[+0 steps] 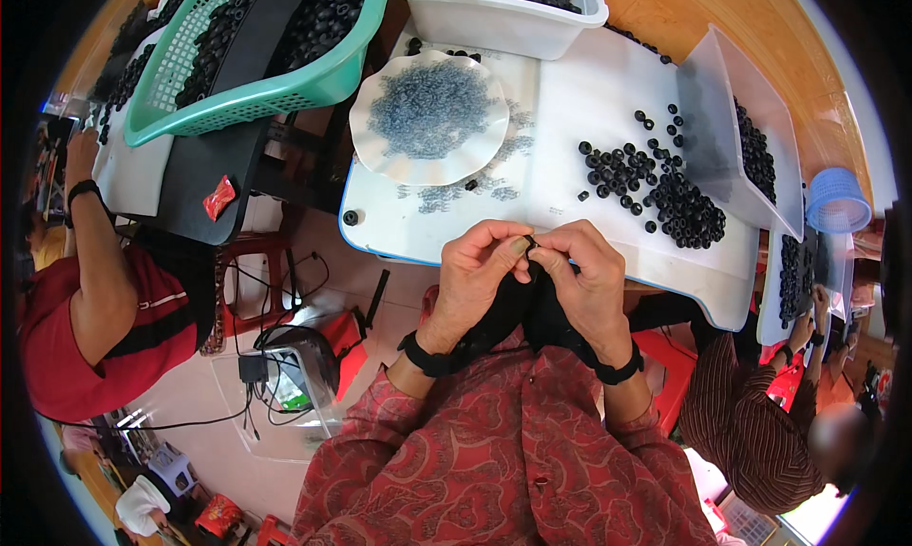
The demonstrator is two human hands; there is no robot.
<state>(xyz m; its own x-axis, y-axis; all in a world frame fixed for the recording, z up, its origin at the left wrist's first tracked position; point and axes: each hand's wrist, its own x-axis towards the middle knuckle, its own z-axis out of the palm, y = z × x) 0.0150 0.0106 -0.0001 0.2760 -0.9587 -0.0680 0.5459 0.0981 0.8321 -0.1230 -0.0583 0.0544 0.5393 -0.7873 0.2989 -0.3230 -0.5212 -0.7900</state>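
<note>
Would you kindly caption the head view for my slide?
Left hand and right hand pinch a black piece near a white plate and loose black parts on a table.

A crinkled red packet point(219, 196) lies on the dark table point(180, 190) at left, near a seated person in a red top with a black band point(122, 332). A red stool point(258, 249) stands under the table's edge. Black cables point(204, 422) trail over the pale tiled floor point(176, 380), running by a clear plastic box point(309, 432). At lower left is a small pale-blue stool point(173, 470); the red bundle point(218, 514) beside it may be a bag. Far right, a round blue basket point(836, 221) stands beyond a person in striped clothing point(746, 427).
</note>
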